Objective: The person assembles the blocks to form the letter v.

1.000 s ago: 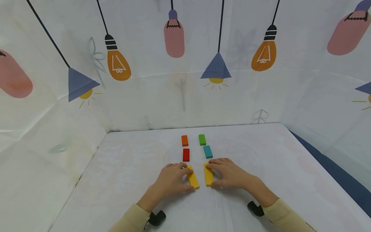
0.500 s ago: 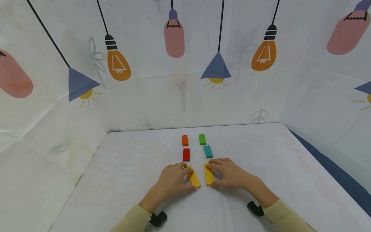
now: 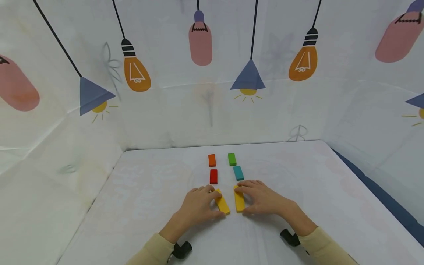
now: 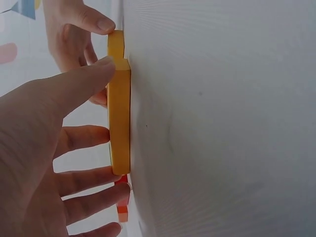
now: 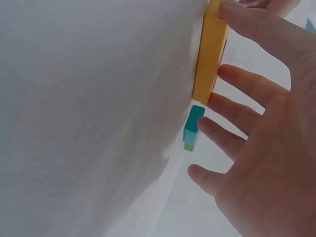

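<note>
In the head view my left hand (image 3: 198, 204) holds a yellow block (image 3: 223, 205) by its ends, thumb at the near end and fingertips at the far end. The block lies flat and slants, its near end toward the right. Across a narrow gap, my right hand (image 3: 265, 198) grips a second yellow block (image 3: 239, 202) the same way, and this one lies nearly straight. From the left wrist view, the thumb (image 4: 94, 74) presses on the end of the yellow block (image 4: 119, 118). The right wrist view has the fingers along the outer side of the other yellow block (image 5: 209, 59).
Beyond the left block lie a red block (image 3: 213, 176) and an orange block (image 3: 212, 160) in line. A teal block (image 3: 238, 173) and a green block (image 3: 232, 159) lie beyond the right one. The white table (image 3: 159, 176) meets a lamp-patterned sheet (image 3: 185, 117) behind.
The near end of the left yellow block has swung slightly to the right, together with my left hand. My right hand and its block have stayed in place.
</note>
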`<act>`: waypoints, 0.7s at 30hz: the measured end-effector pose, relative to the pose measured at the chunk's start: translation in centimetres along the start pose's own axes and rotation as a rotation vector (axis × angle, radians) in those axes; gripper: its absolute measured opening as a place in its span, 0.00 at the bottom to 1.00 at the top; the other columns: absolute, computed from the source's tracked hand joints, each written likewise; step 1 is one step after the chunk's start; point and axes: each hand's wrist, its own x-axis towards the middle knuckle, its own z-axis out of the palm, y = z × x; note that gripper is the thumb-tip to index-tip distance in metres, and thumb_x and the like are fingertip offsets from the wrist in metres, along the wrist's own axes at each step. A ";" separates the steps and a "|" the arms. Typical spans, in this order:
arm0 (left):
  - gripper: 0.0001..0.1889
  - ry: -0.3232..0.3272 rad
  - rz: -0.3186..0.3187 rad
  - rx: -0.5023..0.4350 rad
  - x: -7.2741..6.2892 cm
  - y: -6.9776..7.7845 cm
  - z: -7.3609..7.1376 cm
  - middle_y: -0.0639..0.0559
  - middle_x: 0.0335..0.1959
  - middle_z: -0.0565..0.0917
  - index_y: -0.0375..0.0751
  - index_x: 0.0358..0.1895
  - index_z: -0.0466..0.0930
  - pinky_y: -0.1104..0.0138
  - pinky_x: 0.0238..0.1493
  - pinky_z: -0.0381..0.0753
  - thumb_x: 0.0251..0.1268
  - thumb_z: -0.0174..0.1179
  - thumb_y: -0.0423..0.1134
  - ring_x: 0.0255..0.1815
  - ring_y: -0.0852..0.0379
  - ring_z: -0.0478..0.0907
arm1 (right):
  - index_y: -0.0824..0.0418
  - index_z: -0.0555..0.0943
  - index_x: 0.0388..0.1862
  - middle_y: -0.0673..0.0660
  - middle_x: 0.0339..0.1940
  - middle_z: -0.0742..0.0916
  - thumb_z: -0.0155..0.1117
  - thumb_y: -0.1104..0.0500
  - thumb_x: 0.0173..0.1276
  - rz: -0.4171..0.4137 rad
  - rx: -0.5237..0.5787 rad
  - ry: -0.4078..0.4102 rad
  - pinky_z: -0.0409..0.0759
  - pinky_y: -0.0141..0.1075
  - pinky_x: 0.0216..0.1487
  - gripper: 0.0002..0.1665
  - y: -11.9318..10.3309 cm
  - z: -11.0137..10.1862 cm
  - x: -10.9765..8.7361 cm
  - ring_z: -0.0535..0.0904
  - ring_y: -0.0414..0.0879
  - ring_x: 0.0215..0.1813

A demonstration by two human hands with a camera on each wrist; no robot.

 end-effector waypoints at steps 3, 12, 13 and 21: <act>0.31 -0.007 -0.009 0.005 0.0 0.0 0.0 0.56 0.56 0.80 0.62 0.57 0.81 0.50 0.58 0.78 0.53 0.62 0.72 0.52 0.54 0.78 | 0.44 0.77 0.64 0.49 0.68 0.77 0.75 0.40 0.55 0.016 -0.016 0.012 0.64 0.58 0.72 0.37 -0.3 -0.1 0.1 0.69 0.52 0.70; 0.31 -0.007 -0.019 0.004 -0.1 0.1 0.0 0.55 0.56 0.80 0.62 0.57 0.81 0.49 0.58 0.78 0.53 0.62 0.73 0.53 0.53 0.79 | 0.44 0.79 0.60 0.48 0.62 0.81 0.73 0.40 0.53 0.054 -0.102 0.037 0.62 0.60 0.73 0.34 -1.0 -0.2 0.5 0.74 0.50 0.66; 0.31 -0.006 -0.020 0.003 -0.1 0.1 0.0 0.55 0.56 0.80 0.62 0.57 0.81 0.49 0.58 0.78 0.53 0.62 0.73 0.53 0.53 0.78 | 0.44 0.79 0.60 0.48 0.62 0.82 0.73 0.40 0.53 0.056 -0.106 0.039 0.62 0.60 0.73 0.34 -1.0 -0.2 0.5 0.74 0.49 0.66; 0.31 0.009 -0.016 0.011 -0.1 0.0 0.3 0.56 0.57 0.80 0.63 0.57 0.81 0.50 0.57 0.79 0.53 0.62 0.73 0.54 0.53 0.79 | 0.44 0.80 0.57 0.48 0.61 0.82 0.72 0.39 0.52 0.070 -0.118 0.064 0.64 0.61 0.72 0.32 -1.2 0.0 0.5 0.75 0.48 0.64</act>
